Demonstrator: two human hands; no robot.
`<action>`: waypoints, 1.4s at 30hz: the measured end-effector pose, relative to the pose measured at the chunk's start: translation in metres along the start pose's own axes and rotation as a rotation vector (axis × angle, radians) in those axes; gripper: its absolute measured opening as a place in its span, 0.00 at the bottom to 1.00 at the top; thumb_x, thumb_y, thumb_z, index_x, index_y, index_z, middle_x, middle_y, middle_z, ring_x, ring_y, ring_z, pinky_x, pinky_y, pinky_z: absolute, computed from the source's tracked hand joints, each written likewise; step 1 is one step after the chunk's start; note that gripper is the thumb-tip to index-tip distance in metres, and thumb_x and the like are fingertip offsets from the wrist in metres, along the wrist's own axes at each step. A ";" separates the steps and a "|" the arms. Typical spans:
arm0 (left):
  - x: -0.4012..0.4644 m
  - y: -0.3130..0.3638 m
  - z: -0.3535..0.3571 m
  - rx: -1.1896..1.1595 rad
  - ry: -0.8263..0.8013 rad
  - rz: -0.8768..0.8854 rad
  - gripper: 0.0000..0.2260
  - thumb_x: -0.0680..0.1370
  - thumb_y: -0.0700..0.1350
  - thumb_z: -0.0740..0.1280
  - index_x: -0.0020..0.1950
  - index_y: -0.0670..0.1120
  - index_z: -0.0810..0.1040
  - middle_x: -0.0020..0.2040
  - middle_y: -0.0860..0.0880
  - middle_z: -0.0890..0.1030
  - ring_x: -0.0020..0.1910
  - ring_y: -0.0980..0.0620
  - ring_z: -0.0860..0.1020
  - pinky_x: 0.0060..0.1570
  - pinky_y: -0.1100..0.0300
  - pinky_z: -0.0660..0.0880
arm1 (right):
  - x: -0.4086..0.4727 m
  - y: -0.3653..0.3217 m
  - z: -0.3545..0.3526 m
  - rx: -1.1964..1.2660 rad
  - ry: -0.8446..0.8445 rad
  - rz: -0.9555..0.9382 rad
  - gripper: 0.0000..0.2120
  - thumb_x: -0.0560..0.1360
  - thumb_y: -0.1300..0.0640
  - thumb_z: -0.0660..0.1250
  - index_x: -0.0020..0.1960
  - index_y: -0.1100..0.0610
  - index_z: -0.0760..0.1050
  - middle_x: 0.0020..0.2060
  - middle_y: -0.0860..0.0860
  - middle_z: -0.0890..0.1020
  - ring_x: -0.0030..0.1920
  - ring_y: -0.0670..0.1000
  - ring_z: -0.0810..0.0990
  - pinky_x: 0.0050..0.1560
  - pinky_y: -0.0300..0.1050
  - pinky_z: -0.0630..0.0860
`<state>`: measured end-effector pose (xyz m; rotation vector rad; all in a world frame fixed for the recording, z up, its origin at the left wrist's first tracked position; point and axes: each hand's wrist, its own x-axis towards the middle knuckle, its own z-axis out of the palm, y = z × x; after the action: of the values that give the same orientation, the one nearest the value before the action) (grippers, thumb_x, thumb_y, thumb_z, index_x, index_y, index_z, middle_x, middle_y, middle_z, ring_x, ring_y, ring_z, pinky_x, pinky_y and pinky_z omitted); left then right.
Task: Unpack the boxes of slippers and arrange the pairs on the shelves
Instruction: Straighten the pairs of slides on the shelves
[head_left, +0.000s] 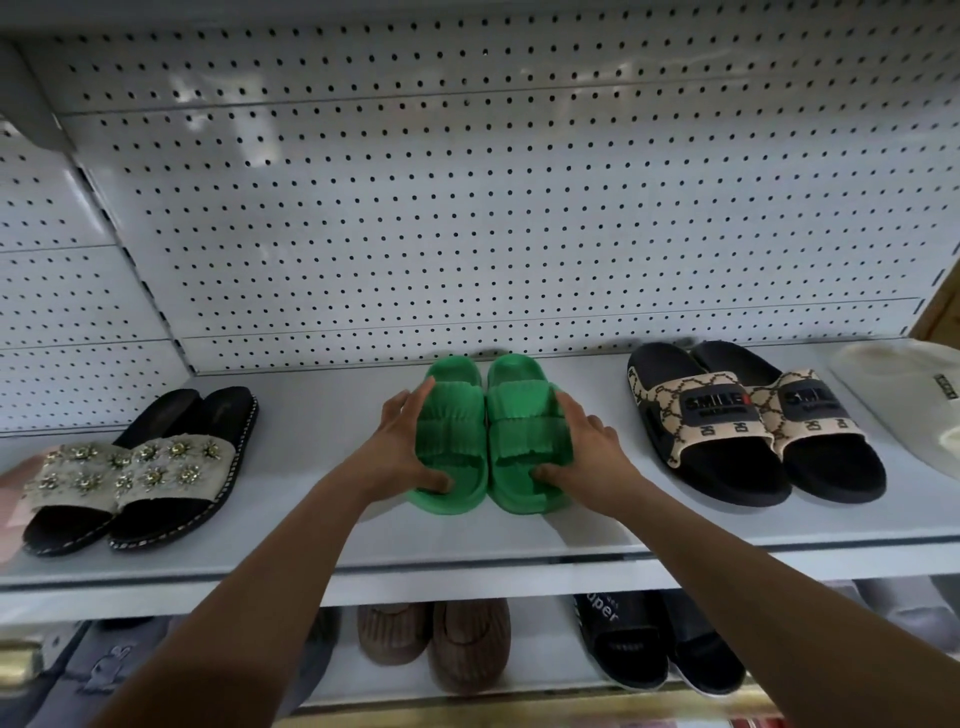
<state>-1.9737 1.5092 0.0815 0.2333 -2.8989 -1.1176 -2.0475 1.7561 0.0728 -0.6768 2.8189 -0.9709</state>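
A pair of green slippers (491, 431) stands side by side on the white shelf (332, 415), toes toward me. My left hand (397, 447) grips the left green slipper, fingers along its outer side and thumb in the toe opening. My right hand (587, 449) grips the right green slipper the same way, its thumb tucked into that toe opening.
On the same shelf a black pair with jewelled straps (140, 467) sits to the left and a black and beige patterned pair (748, 421) to the right, with a cream slipper (909, 395) at the far right. Brown slippers (441, 639) and black slippers (654, 639) fill the lower shelf.
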 end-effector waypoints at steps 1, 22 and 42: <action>-0.001 0.001 0.001 -0.005 0.014 0.003 0.58 0.64 0.44 0.82 0.80 0.58 0.45 0.77 0.48 0.51 0.73 0.46 0.59 0.73 0.50 0.61 | -0.001 0.001 0.000 0.025 0.009 0.001 0.45 0.71 0.51 0.72 0.77 0.46 0.46 0.63 0.59 0.69 0.64 0.60 0.65 0.63 0.54 0.65; -0.056 -0.020 -0.030 -0.018 0.106 -0.134 0.55 0.63 0.35 0.80 0.79 0.56 0.51 0.70 0.47 0.60 0.63 0.50 0.63 0.66 0.51 0.69 | -0.003 -0.036 0.027 0.050 -0.128 -0.150 0.41 0.72 0.49 0.70 0.77 0.51 0.51 0.63 0.58 0.69 0.63 0.60 0.68 0.65 0.56 0.69; -0.041 0.037 -0.027 0.029 0.263 0.065 0.35 0.73 0.45 0.73 0.76 0.56 0.60 0.73 0.50 0.62 0.70 0.49 0.62 0.69 0.46 0.65 | -0.028 -0.021 0.004 0.201 0.081 -0.078 0.28 0.76 0.54 0.68 0.73 0.51 0.63 0.62 0.53 0.73 0.57 0.50 0.74 0.57 0.43 0.72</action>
<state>-1.9359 1.5242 0.1271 0.2635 -2.6719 -0.9556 -2.0138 1.7511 0.0809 -0.7433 2.7281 -1.3009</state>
